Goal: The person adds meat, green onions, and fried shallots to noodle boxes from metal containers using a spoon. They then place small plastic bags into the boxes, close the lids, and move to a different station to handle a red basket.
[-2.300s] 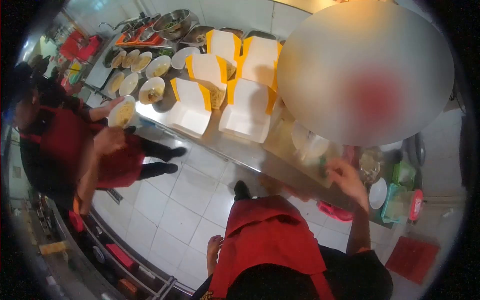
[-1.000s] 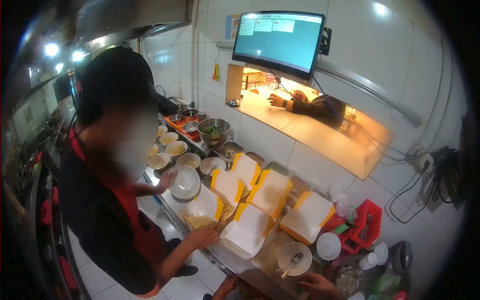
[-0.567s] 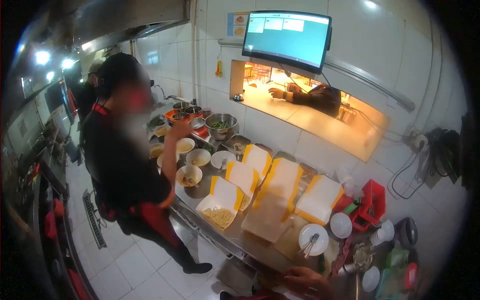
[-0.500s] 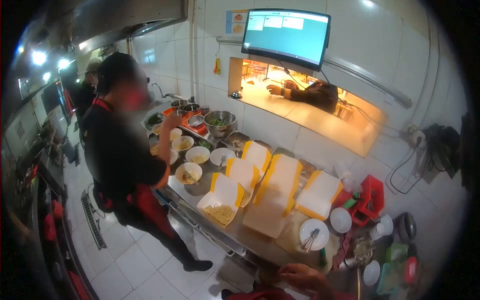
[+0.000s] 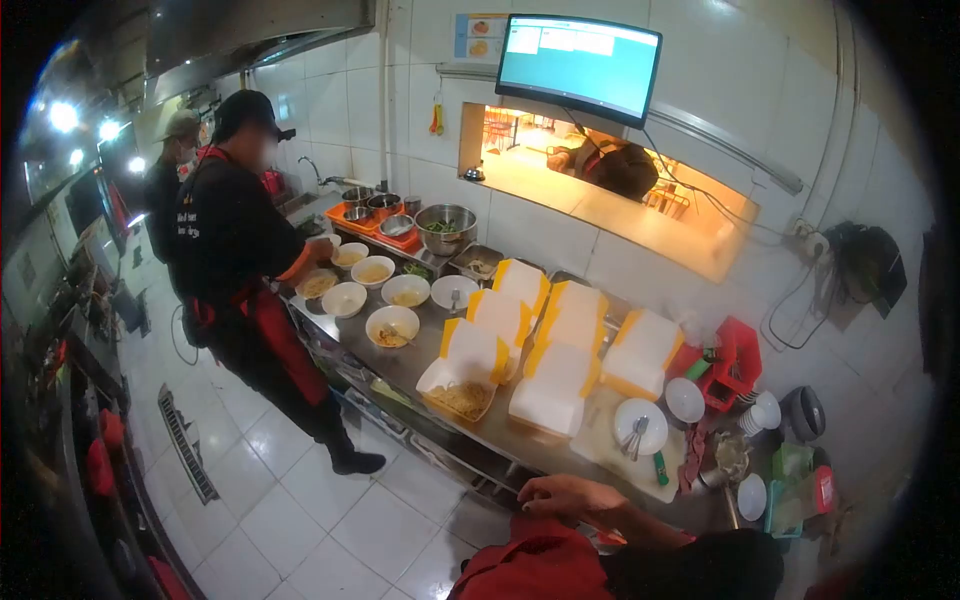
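Note:
My right hand (image 5: 568, 497) is low in the head view, in front of my red apron (image 5: 540, 562) and near the counter's front edge. Its fingers are loosely bent and slightly apart, and I see nothing in them. My left hand is out of view. On the counter just beyond, a yellow and white takeaway box (image 5: 460, 392) stands with its lid up and noodles inside. Several more such boxes, including a white-topped one (image 5: 550, 390), stand beside it. A white plate (image 5: 655, 432) with cutlery on it lies to their right, beside a green-handled tool (image 5: 661, 469).
A co-worker (image 5: 235, 220) stands at the left end of the counter, by several white bowls (image 5: 392, 325) and a steel bowl of greens (image 5: 444, 228). A red basket (image 5: 735, 362) and stacked bowls are at the right. Another person is beyond the serving window (image 5: 600, 215).
The view has shifted a little. My right hand has moved left and up, showing more of the forearm. The co-worker's raised arm is lowered. The arm across the window ledge has drawn back.

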A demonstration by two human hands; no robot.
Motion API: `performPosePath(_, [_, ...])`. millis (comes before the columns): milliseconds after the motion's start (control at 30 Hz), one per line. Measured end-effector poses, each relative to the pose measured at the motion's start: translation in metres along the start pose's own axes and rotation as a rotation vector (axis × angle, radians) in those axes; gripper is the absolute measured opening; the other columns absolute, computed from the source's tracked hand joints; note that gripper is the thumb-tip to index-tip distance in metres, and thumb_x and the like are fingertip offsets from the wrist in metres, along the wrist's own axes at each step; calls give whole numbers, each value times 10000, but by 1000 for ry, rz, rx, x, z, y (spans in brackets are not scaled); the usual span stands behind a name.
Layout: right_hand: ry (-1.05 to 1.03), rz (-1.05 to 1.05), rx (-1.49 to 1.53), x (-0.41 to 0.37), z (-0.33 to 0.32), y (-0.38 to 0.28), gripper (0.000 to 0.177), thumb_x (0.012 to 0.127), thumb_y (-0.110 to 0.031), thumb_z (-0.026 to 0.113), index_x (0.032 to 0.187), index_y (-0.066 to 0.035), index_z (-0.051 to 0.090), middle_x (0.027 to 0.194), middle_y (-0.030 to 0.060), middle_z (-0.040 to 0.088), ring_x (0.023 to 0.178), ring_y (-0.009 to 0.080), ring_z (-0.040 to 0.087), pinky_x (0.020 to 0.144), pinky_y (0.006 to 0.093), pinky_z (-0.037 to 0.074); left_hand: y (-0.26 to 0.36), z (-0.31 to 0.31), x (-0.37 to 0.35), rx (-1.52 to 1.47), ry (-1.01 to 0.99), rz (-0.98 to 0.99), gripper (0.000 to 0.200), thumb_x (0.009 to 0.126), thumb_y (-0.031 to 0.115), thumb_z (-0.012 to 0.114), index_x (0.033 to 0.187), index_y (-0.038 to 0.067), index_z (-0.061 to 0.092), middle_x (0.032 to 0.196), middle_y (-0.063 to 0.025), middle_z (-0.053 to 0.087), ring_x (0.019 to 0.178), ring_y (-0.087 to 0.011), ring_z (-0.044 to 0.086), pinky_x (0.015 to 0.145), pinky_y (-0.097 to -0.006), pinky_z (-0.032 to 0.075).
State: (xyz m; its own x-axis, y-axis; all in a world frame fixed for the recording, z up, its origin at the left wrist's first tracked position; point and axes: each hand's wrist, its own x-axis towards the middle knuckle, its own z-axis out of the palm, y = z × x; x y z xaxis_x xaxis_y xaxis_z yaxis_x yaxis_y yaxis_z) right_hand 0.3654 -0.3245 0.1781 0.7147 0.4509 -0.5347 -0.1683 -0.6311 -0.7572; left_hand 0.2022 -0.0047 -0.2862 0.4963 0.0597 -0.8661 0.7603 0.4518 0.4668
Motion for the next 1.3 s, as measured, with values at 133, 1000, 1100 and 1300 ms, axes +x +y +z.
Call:
performPosePath(133, [38,-201,-82,24,15,35,371,921,-339,594,1197,-93,596,894,19,568,755,97,505,635,267,437,-52,-50,-11,-181,122,-49,410,933,328,561,1171,-3,519,1098,-50,613,968,-189,608,753,-332,500])
performPosePath(1000, [751,-254,63,117,-328,56,190,887,-165,576,966,-12,657,708,18,592,642,68,531,584,235,442,-59,-60,-70,-277,386,-78,325,928,234,564,1162,10,547,1078,-39,605,990,-180,596,783,-327,490])
performPosePath(1100, [824,-224,-72,191,-410,70,212,859,-184,599,946,1,659,721,65,632,656,115,582,603,265,473,13,-15,-50,9,305,-49,301,923,222,572,1140,14,555,1064,-37,604,982,-176,595,784,-323,488])
performPosePath(1300, [836,-171,-569,371,-533,128,258,795,-123,574,1000,12,652,886,198,687,832,343,664,734,409,525,239,114,-58,748,183,438,255,912,196,587,1097,21,571,1036,-32,602,966,-168,594,785,-316,486])
